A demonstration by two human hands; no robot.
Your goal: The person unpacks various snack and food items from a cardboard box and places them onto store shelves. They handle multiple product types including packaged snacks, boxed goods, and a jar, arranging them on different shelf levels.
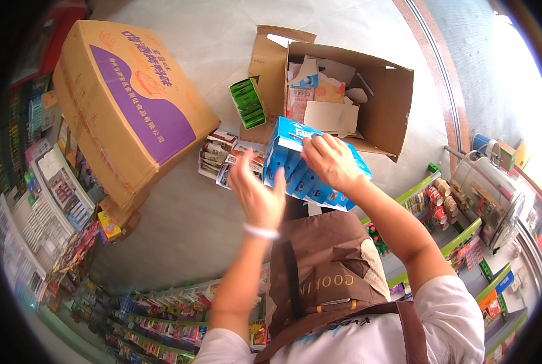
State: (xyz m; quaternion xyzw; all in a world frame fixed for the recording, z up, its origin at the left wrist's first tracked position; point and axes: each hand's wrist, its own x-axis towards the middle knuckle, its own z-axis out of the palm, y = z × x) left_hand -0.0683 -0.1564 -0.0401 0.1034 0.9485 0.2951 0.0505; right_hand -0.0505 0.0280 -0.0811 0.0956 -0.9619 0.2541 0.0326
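My right hand (pixel 331 162) grips the upper edge of a blue cardboard display box (pixel 298 175), fingers bent over its white-bordered rim. The box is tilted, and a row of blue packets shows in its open side. My left hand (pixel 258 193) is raised at the box's left end, blurred, fingers and thumb apart. I cannot tell whether its thumb touches the box. Past my left hand stand small open boxes of sachets (pixel 217 152) on the floor, partly hidden. A box of green packets (pixel 248 103) lies farther off, against a carton flap.
An open brown carton (pixel 384 104) holding torn cardboard and packaging stands beyond the blue box. To the left is a large closed carton (pixel 130 100) with purple print. Stocked shelves (pixel 170 332) run behind and to the right (pixel 448 236). A doorway track (pixel 443 77) crosses the far right.
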